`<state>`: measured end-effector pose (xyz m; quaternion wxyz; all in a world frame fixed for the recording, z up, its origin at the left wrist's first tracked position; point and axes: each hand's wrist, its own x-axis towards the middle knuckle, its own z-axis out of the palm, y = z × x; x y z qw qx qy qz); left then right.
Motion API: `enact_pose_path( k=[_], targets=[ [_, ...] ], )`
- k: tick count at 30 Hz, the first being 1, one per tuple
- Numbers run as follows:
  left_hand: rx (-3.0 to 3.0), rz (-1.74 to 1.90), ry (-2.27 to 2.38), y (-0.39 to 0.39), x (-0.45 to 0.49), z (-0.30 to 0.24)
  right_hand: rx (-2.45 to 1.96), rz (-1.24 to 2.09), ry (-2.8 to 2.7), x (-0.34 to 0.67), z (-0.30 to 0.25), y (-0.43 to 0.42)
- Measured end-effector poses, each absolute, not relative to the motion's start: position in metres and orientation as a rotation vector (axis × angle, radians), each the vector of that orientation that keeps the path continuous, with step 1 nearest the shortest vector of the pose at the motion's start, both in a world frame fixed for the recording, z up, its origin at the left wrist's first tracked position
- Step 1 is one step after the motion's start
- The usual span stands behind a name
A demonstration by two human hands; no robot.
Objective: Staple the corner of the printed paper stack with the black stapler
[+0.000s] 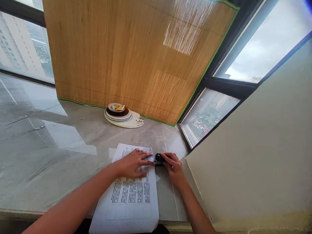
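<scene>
A printed sheet of paper (131, 211), perhaps several stacked, lies on the grey stone ledge with its near end reaching over the front edge. My left hand (134, 164) rests flat on its upper part, fingers spread and pointing right. At the paper's right edge sits a black stapler (159, 159), its front end meeting the sheet. Fingers of my right hand (174, 167) are closed around the stapler from the right. Whether the paper lies between its jaws is too small to tell.
Stacked plates (118, 112) stand on the ledge (73, 169) beyond the paper. Behind them hangs a bamboo blind (109, 52) with a green border. A pale wall (255, 156) closes off the right side, below a dark-framed window (209, 113).
</scene>
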<state>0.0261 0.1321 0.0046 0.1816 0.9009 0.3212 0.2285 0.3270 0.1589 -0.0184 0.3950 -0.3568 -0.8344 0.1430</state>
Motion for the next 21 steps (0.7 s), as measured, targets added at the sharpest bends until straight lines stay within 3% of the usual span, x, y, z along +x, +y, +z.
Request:
enact_pose_path(
  k=[21],
  targets=[
    [2.438, 0.599, 0.91, 0.1287, 0.0333, 0.0018, -1.026, 0.228, -2.183, 0.3226, -0.0148, 0.1531]
  ],
)
